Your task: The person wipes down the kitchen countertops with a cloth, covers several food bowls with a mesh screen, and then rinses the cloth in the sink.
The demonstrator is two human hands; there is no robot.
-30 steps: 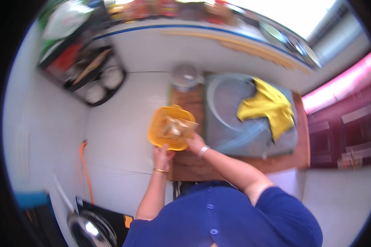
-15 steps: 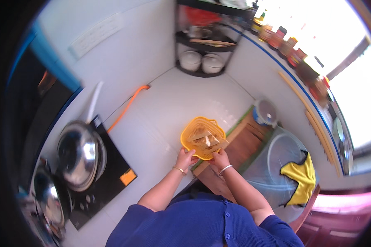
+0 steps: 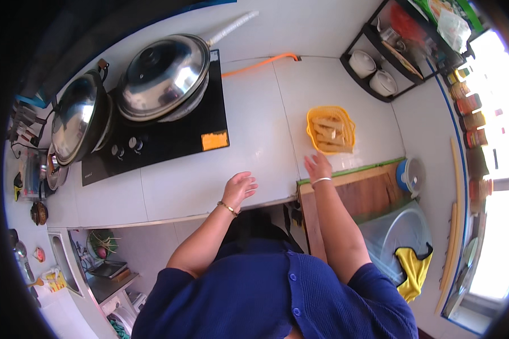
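A yellow plastic basket [image 3: 310,125] stands on the white counter to the right of the hob. Several long tan pieces [image 3: 329,133] of a food I cannot identify lie in it. My right hand [image 3: 320,167], with a white bangle at its wrist, is just below the basket's near side, fingers spread and holding nothing. Whether a fingertip still touches the rim is unclear. Over the counter's front edge, left of the basket, my left hand [image 3: 240,190] is open and empty, its fingers loosely bent.
Left on the counter, a black hob [image 3: 169,138] carries a lidded pan [image 3: 167,70] and a lidded wok [image 3: 76,121]. A wooden board [image 3: 373,186], a blue-white tub [image 3: 412,174] and a yellow cloth [image 3: 414,271] are on the right. A black corner rack [image 3: 373,42] stands behind.
Both hands have let go of the basket, which now stands on the counter. My left hand has drawn away to the left. The view has swung left, showing more of the hob.
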